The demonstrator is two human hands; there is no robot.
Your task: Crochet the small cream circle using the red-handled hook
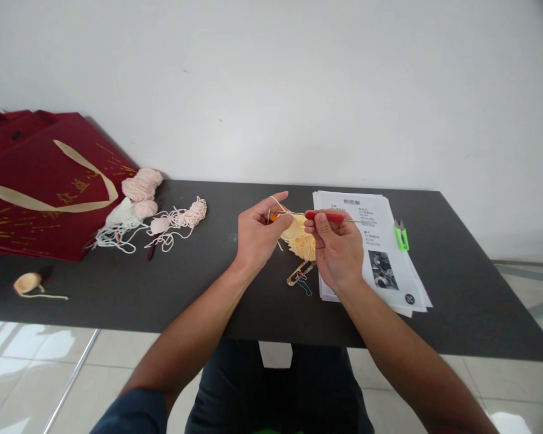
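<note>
My right hand [339, 250] grips a crochet hook by its red handle [328, 217], the metal shaft lying level and its tip pointing at my left fingers. In my left hand [262, 232], thumb and fingers pinch pale yellow yarn [278, 204], which loops over the raised index finger. Something small and orange [274, 217] shows at those fingertips; I cannot make out what it is. Behind and between the hands lies a yellow yarn ball [301, 241], partly covered by them. A large safety pin [298, 274] with small coloured pieces on it rests just below the ball.
Printed sheets [375, 241] lie under my right forearm, with green thread snips [401, 235] at their edge. To the left are pink and white yarn [140, 193], a dark red bag [49, 187] and a small cream crocheted piece [28, 283] on the dark table [185, 289].
</note>
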